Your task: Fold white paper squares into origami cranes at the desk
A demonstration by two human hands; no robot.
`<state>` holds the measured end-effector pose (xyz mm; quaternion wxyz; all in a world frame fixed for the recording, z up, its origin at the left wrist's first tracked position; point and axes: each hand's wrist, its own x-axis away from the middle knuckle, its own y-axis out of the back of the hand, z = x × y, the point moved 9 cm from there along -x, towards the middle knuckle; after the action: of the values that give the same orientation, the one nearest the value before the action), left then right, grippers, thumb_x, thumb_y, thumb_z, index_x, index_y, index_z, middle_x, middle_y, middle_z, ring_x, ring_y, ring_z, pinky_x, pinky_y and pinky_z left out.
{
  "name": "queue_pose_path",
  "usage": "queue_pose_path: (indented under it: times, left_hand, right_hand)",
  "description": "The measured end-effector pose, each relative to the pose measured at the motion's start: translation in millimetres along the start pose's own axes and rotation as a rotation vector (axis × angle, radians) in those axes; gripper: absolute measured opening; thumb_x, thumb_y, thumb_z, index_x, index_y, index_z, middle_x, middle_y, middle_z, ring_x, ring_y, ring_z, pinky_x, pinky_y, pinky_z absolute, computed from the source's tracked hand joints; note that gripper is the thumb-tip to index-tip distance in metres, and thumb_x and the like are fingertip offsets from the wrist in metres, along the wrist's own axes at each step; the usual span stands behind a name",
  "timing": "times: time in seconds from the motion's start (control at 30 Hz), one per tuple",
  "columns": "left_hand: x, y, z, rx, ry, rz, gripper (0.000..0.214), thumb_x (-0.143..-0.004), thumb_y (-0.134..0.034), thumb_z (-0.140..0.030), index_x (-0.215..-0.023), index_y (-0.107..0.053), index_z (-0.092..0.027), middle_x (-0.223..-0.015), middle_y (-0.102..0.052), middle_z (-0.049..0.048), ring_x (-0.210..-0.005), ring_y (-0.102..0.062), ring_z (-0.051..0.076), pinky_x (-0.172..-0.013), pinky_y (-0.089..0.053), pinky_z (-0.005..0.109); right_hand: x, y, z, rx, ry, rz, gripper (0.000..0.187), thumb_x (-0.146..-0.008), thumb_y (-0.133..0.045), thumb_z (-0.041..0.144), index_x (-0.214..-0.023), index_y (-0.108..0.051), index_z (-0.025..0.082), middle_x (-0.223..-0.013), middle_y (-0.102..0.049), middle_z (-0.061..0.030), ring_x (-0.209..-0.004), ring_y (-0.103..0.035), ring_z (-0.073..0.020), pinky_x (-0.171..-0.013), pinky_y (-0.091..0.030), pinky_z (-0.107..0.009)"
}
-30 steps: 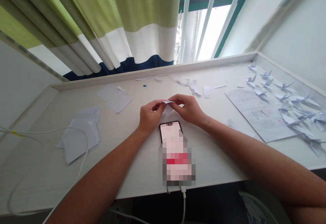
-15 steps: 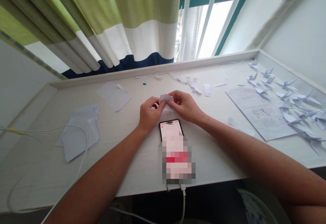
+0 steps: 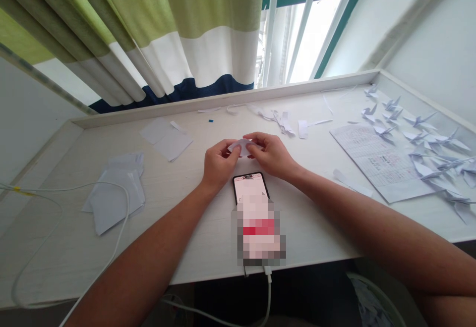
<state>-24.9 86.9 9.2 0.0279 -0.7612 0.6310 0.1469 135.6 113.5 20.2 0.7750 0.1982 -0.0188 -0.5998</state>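
Between my two hands is a small piece of folded white paper (image 3: 243, 145), held just above the desk. My left hand (image 3: 220, 162) pinches its left side, thumb on the near face and fingers behind. The right side is gripped the same way by my right hand (image 3: 273, 156). Fingers hide the paper's side edges, so its exact fold cannot be made out. Directly below the hands lies a phone (image 3: 253, 188) with a lit screen, partly blurred out, and a white charging cable (image 3: 268, 285) plugged into its lower end.
Several white paper cranes (image 3: 418, 121) crowd the right side, beside and partly on a printed sheet (image 3: 375, 161). Paper squares (image 3: 119, 200) are stacked at left, with more sheets (image 3: 169, 138) behind. Scrap strips (image 3: 284, 123) lie along the back. A white cable (image 3: 122, 223) crosses the left.
The paper between my hands has opened out wider and flatter, and its top edge now spans from thumb to thumb. Both hands stay in nearly the same place.
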Motion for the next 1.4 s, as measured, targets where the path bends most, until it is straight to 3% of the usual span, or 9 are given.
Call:
queue_pose_path:
  times: [0.13,0.3,0.53,0.63,0.73,0.93,1.13,1.23,1.4]
  left_hand:
    - [-1.0,-3.6,10.1,0.072,0.086,0.034,0.02,-0.082,-0.082,-0.034,-0.093,-0.077,-0.019,-0.077,-0.077,0.0026,-0.066,-0.073,0.019,-0.061,-0.055,0.028]
    - [-0.4,-3.5,5.5,0.09,0.041,0.041,0.023,-0.085,-0.077,-0.028,-0.106,-0.072,-0.021,-0.086,-0.078,0.0014,-0.072,-0.072,0.017,-0.07,-0.057,0.029]
    - [5.5,-4.4,-17.1,-0.088,-0.2,0.086,0.01,-0.096,-0.067,-0.028,-0.103,-0.073,-0.026,-0.101,-0.078,0.0023,-0.089,-0.072,0.019,-0.082,-0.057,0.03]
    - [5.0,-4.8,-27.2,-0.164,-0.303,0.132,0.02,-0.099,-0.063,-0.028,-0.112,-0.079,-0.025,-0.115,-0.08,0.0057,-0.107,-0.073,0.023,-0.095,-0.058,0.034]
    - [5.7,-5.4,-38.9,-0.21,-0.427,0.175,0.021,-0.099,-0.063,-0.026,-0.106,-0.083,-0.025,-0.119,-0.081,0.0075,-0.113,-0.074,0.025,-0.105,-0.056,0.038]
    - [7.5,-6.0,-45.6,-0.304,-0.587,0.182,0.015,-0.096,-0.073,-0.03,-0.105,-0.084,-0.024,-0.117,-0.083,0.0067,-0.107,-0.078,0.022,-0.098,-0.062,0.037]
    - [5.4,-2.6,-43.3,-0.275,-0.642,0.153,0.012,-0.095,-0.079,-0.032,-0.105,-0.084,-0.025,-0.113,-0.085,0.0058,-0.101,-0.082,0.022,-0.092,-0.067,0.037]
    - [5.5,-3.6,-42.0,-0.297,-0.65,0.175,0.012,-0.096,-0.079,-0.029,-0.106,-0.084,-0.025,-0.114,-0.085,0.006,-0.102,-0.083,0.022,-0.092,-0.067,0.037]
    - [2.1,-6.7,-31.6,-0.396,-0.638,0.243,0.01,-0.097,-0.076,-0.028,-0.1,-0.085,-0.024,-0.113,-0.085,0.0071,-0.099,-0.082,0.023,-0.092,-0.067,0.036]
  right_hand:
    - [-1.3,0.9,-7.2,-0.082,-0.074,0.006,0.013,-0.091,-0.068,0.022,-0.099,-0.077,0.017,-0.084,-0.079,-0.0053,-0.072,-0.075,-0.0188,-0.071,-0.062,-0.033]
    - [-1.5,1.8,-13.6,-0.22,-0.159,-0.005,0.011,-0.088,-0.072,0.021,-0.096,-0.077,0.016,-0.08,-0.079,-0.0059,-0.068,-0.076,-0.0186,-0.066,-0.061,-0.031]
    - [-2.0,5.9,-13.3,-0.342,-0.192,-0.007,0.009,-0.083,-0.075,0.022,-0.089,-0.079,0.017,-0.082,-0.078,-0.0057,-0.067,-0.072,-0.016,-0.067,-0.063,-0.031]
    - [-3.2,10.1,-15.2,-0.361,-0.195,-0.009,0.01,-0.082,-0.076,0.024,-0.087,-0.08,0.017,-0.084,-0.079,-0.0067,-0.067,-0.07,-0.0158,-0.069,-0.064,-0.033]
    - [-4.2,12.5,-16.9,-0.368,-0.189,0.001,0.01,-0.081,-0.077,0.025,-0.083,-0.081,0.017,-0.084,-0.079,-0.0078,-0.068,-0.069,-0.0165,-0.069,-0.063,-0.034]
    - [-4.1,19.2,-19.6,-0.464,-0.243,-0.033,0.01,-0.076,-0.08,0.023,-0.083,-0.083,0.017,-0.084,-0.078,-0.0071,-0.073,-0.07,-0.0164,-0.066,-0.061,-0.029]
    - [-3.2,12.1,-24.0,-0.59,-0.351,0.066,0.014,-0.074,-0.085,0.024,-0.084,-0.082,0.015,-0.079,-0.077,-0.0074,-0.064,-0.067,-0.0144,-0.065,-0.06,-0.029]
    - [-4.1,14.9,-25.2,-0.512,-0.328,0.061,0.009,-0.076,-0.081,0.021,-0.083,-0.081,0.016,-0.077,-0.077,-0.0056,-0.063,-0.066,-0.014,-0.064,-0.058,-0.029]
    - [-9.4,19.6,-19.6,-0.089,-0.153,0.062,0.013,-0.083,-0.072,0.018,-0.09,-0.083,0.016,-0.075,-0.077,-0.0042,-0.069,-0.066,-0.016,-0.066,-0.052,-0.029]
